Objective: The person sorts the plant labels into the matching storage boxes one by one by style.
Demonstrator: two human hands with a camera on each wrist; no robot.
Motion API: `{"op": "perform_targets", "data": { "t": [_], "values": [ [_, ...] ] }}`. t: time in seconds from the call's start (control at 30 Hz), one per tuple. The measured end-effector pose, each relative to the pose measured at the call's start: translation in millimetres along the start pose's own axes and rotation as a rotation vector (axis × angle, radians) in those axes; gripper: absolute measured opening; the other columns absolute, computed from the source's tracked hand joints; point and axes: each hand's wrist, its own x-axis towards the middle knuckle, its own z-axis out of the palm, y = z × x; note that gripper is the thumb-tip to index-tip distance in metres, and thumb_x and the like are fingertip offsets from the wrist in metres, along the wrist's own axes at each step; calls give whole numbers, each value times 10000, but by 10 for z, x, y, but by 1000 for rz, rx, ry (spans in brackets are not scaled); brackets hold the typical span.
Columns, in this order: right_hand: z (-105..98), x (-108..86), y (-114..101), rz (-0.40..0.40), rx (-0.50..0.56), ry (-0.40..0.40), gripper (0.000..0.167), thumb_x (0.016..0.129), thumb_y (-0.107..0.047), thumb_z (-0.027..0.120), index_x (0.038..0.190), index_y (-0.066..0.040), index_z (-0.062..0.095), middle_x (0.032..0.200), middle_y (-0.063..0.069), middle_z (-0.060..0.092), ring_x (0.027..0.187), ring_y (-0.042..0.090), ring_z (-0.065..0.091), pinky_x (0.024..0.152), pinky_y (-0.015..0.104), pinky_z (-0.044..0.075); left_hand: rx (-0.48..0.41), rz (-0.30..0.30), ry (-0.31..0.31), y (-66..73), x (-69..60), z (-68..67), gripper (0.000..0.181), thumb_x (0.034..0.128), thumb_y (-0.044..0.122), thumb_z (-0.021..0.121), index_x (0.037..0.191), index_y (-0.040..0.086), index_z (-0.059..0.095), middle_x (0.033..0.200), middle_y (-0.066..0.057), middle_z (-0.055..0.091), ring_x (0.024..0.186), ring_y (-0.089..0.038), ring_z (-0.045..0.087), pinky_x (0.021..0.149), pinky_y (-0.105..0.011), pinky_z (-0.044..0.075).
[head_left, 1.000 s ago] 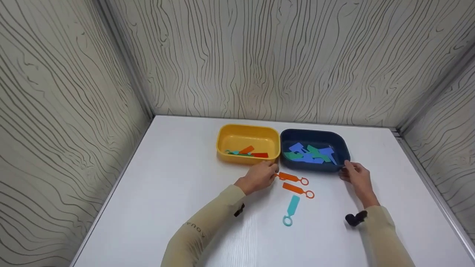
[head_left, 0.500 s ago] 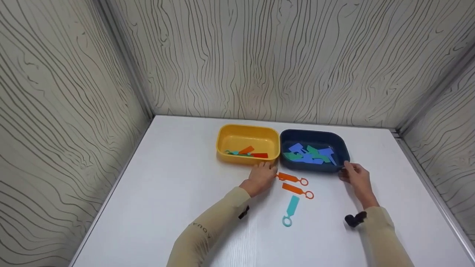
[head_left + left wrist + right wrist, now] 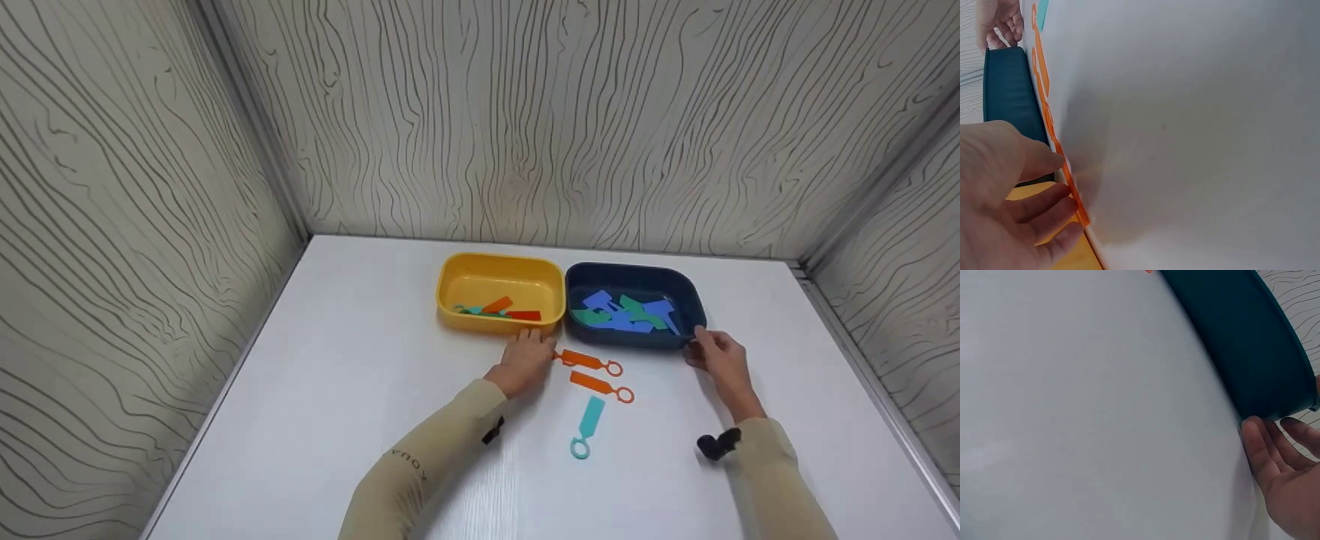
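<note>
My left hand is low on the table in front of the yellow container. In the left wrist view, its thumb and curled fingertips grip a flat orange ring-ended tag close to the tabletop; in the head view the hand hides most of that tag. Beside it lie an upper orange tag, a lower orange tag and a turquoise tag. My right hand holds the near right corner of the dark blue container, thumb at the rim and fingers below.
Orange, red, green and turquoise pieces lie in the yellow container. Blue and green pieces fill part of the dark blue one, which stands right against it. Patterned walls enclose the white table at the back and sides.
My left hand has turned so its back faces up more, and its forearm has swung right. The tags on the table have hardly moved. My right hand stays at the dark blue container's corner.
</note>
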Motion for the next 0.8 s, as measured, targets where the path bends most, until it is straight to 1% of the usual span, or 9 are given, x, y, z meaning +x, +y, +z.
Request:
{"op": "perform_targets", "data": {
  "t": [0.1,0.27,0.4,0.5,0.67,0.8],
  "values": [
    [2,0,-1,-2,-14,1,672,976,-491,516,1305,91,446,889,-34,658,781,46,670,733,188,567,-3,-6,2,-5,3,-3,363,964,221,625,1317,192,544,1220,-48,550,1088,-210,470,957,-353,497],
    [-1,3,-1,3,-29,-2,705,966,-521,511,1326,79,438,913,-27,652,802,41,668,747,183,565,-42,-18,-33,-6,11,-14,313,973,201,614,1282,172,576,1188,-51,539,1074,-213,451,951,-353,490],
    [-10,10,3,1,-30,-8,722,965,-527,510,1343,83,426,931,-20,654,817,42,669,752,183,564,-15,-13,-43,-7,15,-25,296,985,199,593,1277,147,593,1180,-63,538,1057,-214,450,937,-343,504],
    [-9,13,4,6,-37,-10,722,965,-537,501,1342,74,430,952,-8,651,830,43,666,760,182,563,-1,-23,-50,-6,14,-35,302,992,203,581,1287,138,579,1174,-65,527,1046,-213,443,923,-332,507],
    [-7,25,10,25,-36,-10,708,966,-539,495,1342,58,433,970,-5,638,841,39,657,770,181,561,-36,-60,-65,0,12,-42,296,995,211,577,1282,146,543,1157,-55,525,1038,-209,440,941,-332,497],
    [-13,18,11,27,-26,-7,702,973,-516,501,1351,71,423,953,-18,640,830,39,659,767,184,563,-34,-59,-61,2,5,-44,284,995,206,576,1270,146,533,1155,-51,551,1026,-203,465,960,-323,494]
  ]
}}
